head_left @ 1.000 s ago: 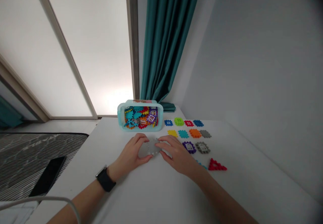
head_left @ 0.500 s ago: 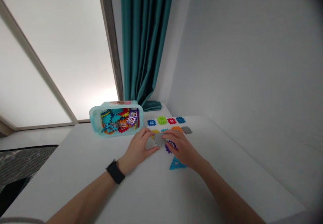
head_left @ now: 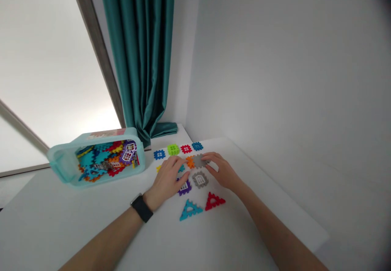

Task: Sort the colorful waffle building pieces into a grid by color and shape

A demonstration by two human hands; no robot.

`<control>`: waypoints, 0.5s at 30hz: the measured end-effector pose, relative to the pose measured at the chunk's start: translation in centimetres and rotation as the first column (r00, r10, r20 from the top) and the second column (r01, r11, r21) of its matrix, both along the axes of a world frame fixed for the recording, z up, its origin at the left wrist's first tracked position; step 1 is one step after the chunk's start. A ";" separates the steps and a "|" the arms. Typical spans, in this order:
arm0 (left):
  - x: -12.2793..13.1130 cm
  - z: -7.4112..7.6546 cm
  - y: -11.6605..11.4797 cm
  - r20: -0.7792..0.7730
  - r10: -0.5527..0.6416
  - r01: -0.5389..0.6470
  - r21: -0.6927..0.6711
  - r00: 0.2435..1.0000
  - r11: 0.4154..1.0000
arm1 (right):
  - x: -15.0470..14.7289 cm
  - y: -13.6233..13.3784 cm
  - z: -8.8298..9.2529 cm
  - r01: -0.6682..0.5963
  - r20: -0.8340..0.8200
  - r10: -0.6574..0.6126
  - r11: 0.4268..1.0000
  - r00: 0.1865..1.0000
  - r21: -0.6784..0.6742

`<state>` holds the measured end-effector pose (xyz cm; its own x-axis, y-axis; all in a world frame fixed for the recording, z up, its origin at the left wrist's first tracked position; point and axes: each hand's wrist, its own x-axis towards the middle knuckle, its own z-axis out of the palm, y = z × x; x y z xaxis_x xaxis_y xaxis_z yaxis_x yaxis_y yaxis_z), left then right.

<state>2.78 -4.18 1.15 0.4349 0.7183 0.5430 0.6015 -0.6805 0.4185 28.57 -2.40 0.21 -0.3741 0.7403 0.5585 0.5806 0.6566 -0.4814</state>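
left hand [head_left: 167,177] and right hand [head_left: 221,171] apart, only a small gap between them, both low over the bench [head_left: 61,218]. fingertips of right hand on the edge of a grey piece [head_left: 198,161], lying flat on the bench just beside an orange piece [head_left: 190,162]. no clear grip to see, so clamped or only touching, impossible to tell. left hand curved, fingers close to the orange piece, with nothing visibly held.

for good handling: better to use light, flat pressure from the finger pads on the rim, without scraping, because of the toothed edge, easy to catch on the orange piece. better also to keep left hand clear of the teal piece [head_left: 181,168], half hidden under those fingers.

grey piece: squarish, toothed on every side, plain, dull against the white bench, one part covered by fingers. close by, a grey window piece [head_left: 200,179], a purple window piece [head_left: 185,187], a teal triangle [head_left: 190,210] and a red triangle [head_left: 215,201]. farther on, a row of four small pieces [head_left: 173,149], and at left a tub [head_left: 61,167] full of pieces
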 end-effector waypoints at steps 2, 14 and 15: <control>0.5 -0.3 0.5 -0.027 0.000 0.000 0.019 1.000 1.000 | 1.5 1.2 -0.8 0.051 -0.007 -0.051 0.998 0.999 -0.027; 2.2 0.4 3.1 -0.184 -0.117 0.117 -0.008 0.976 0.993 | 3.9 5.1 -3.3 0.141 0.018 -0.140 0.977 0.990 -0.159; 2.3 0.4 3.2 -0.186 -0.119 0.119 -0.010 0.975 0.993 | 3.9 5.3 -3.4 0.141 0.015 -0.140 0.976 0.990 -0.163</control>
<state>5.09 -0.94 1.60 0.6105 0.6548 0.4455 0.5832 -0.7523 0.3066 32.48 2.88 -3.17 -0.2612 0.8668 0.4247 0.6632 0.4809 -0.5735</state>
